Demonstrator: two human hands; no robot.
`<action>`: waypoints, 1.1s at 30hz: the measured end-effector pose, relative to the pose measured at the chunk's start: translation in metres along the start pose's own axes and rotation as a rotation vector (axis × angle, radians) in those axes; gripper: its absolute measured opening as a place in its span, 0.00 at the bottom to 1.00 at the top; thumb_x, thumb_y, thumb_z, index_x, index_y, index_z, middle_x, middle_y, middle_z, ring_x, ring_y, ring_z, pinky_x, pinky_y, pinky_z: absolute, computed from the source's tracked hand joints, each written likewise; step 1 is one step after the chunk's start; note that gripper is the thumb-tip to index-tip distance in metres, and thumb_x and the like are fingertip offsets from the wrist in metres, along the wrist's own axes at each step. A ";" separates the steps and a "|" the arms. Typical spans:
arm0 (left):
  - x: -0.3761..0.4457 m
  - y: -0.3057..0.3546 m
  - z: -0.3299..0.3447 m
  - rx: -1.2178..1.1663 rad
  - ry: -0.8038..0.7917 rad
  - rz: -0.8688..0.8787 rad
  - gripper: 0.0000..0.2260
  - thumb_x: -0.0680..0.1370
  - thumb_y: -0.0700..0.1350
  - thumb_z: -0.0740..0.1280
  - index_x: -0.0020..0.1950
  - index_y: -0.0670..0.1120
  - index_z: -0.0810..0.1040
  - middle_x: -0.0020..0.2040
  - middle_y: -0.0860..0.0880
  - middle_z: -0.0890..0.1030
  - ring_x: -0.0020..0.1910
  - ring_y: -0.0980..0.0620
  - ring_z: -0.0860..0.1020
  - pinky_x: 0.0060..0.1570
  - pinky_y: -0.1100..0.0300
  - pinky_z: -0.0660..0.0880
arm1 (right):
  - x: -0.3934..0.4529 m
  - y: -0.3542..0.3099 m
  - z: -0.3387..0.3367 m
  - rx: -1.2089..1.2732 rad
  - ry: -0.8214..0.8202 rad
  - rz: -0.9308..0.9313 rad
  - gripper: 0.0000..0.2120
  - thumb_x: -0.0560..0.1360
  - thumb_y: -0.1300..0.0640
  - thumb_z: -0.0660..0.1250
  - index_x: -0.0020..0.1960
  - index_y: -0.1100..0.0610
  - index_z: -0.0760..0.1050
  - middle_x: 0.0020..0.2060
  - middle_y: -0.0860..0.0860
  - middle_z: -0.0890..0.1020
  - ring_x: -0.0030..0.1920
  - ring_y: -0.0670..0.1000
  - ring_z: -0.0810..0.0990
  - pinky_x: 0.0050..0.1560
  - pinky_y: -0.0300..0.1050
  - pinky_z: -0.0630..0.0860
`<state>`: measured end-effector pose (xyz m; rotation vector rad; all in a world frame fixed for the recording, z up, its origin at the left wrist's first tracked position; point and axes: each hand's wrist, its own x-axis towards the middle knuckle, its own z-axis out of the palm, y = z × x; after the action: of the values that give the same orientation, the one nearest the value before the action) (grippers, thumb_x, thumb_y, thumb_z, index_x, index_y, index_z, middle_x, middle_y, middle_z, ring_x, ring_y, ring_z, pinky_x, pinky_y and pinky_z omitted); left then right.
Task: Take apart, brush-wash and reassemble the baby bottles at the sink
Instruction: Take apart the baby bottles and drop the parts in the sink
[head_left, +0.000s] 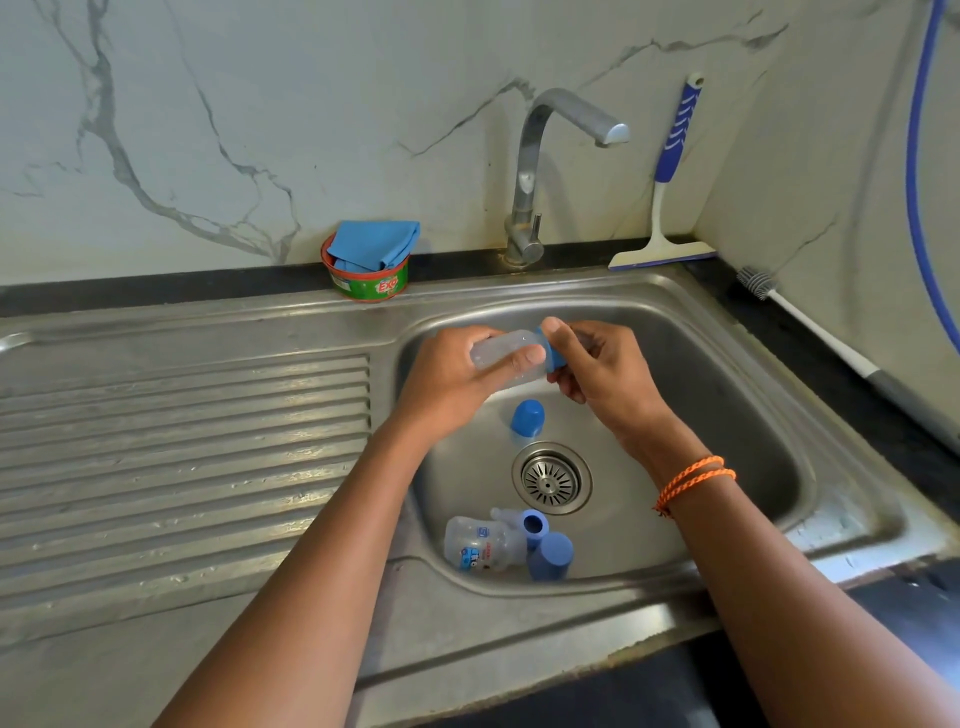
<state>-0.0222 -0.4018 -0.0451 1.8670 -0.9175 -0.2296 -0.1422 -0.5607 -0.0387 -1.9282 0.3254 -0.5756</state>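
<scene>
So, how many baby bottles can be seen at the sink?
2. One bottle is held over the basin, the left hand around its body and the right hand at its blue collar. The other bottle lies in the basin's near corner.

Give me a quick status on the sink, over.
Left hand grips clear bottle; right hand pinches its blue collar. Loose blue cap and second bottle lie in the basin. Nothing blocking.

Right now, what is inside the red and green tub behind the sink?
A folded blue cloth sticks out of the tub and fills its mouth. Anything beneath the cloth is covered and cannot be seen.
</scene>
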 end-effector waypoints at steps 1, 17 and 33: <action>-0.001 0.002 0.000 -0.073 -0.009 -0.082 0.25 0.76 0.69 0.69 0.48 0.46 0.84 0.36 0.47 0.83 0.31 0.53 0.76 0.32 0.57 0.72 | 0.000 -0.002 -0.001 0.008 -0.017 -0.030 0.19 0.86 0.48 0.65 0.54 0.65 0.82 0.38 0.60 0.82 0.36 0.46 0.78 0.38 0.40 0.74; -0.002 0.001 -0.008 -0.410 0.006 -0.472 0.24 0.76 0.68 0.69 0.51 0.48 0.85 0.33 0.41 0.81 0.23 0.53 0.67 0.22 0.64 0.61 | 0.003 -0.003 -0.003 0.005 -0.174 0.032 0.11 0.84 0.55 0.69 0.59 0.63 0.79 0.45 0.63 0.83 0.42 0.56 0.84 0.45 0.54 0.84; 0.019 -0.015 0.013 -0.153 0.050 -0.457 0.17 0.84 0.62 0.61 0.64 0.52 0.75 0.52 0.49 0.81 0.44 0.49 0.80 0.37 0.57 0.74 | 0.016 0.019 -0.017 -0.133 0.275 0.162 0.15 0.82 0.43 0.69 0.57 0.55 0.81 0.43 0.55 0.84 0.42 0.59 0.85 0.35 0.47 0.84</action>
<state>-0.0081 -0.4206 -0.0593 1.9075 -0.4151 -0.5130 -0.1367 -0.5893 -0.0460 -1.9272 0.7043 -0.7271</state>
